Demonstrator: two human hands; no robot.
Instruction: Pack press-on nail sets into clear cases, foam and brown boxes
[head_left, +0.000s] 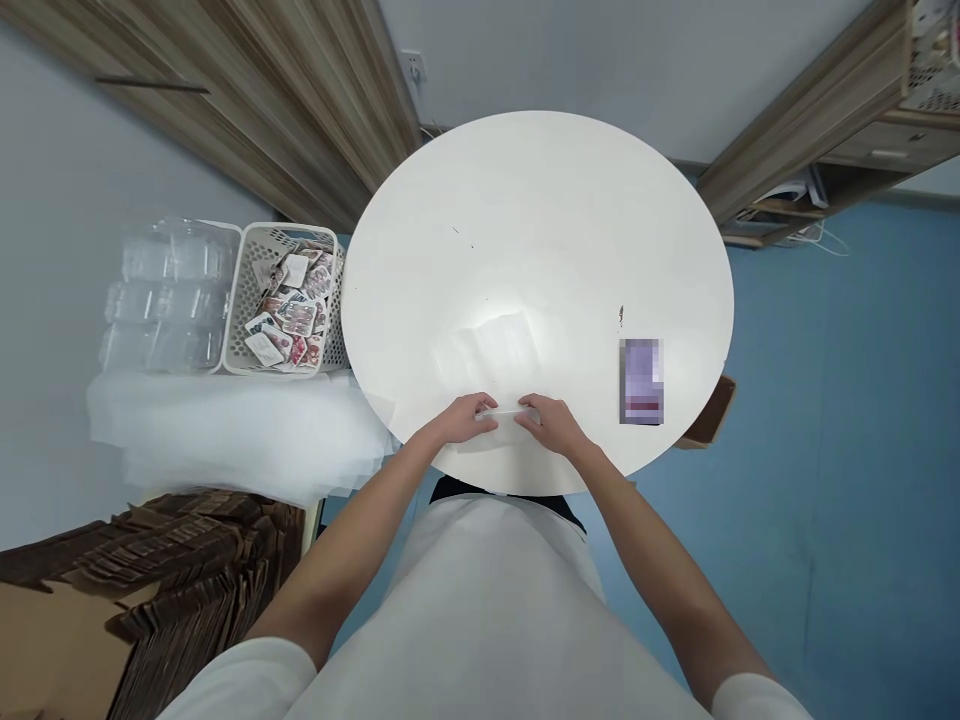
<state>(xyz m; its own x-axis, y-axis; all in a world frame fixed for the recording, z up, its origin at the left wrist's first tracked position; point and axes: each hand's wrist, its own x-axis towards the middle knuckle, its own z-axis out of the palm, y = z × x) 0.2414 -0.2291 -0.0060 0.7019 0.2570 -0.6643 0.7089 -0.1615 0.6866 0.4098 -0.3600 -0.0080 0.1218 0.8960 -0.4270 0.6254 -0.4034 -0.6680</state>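
A thin, translucent white sheet [499,348] lies creased on the round white table [540,200], close to its front edge. My left hand [466,418] pinches a narrow pale strip, perhaps a folded part of the sheet, by its left end. At the opposite end, my right hand [553,422] grips the same strip between thumb and fingers. Whether anything lies inside the fold cannot be made out. To the right on the tabletop is a purple rectangular item [641,382], blurred into blocks.
Left of the table, a white basket [238,300] holds printed cards [296,315], beside clear plastic containers [169,300]. Below them is a stack of translucent sheets [240,425], then flattened cardboard [202,570]. A cardboard box [709,415] stands under the table's right edge.
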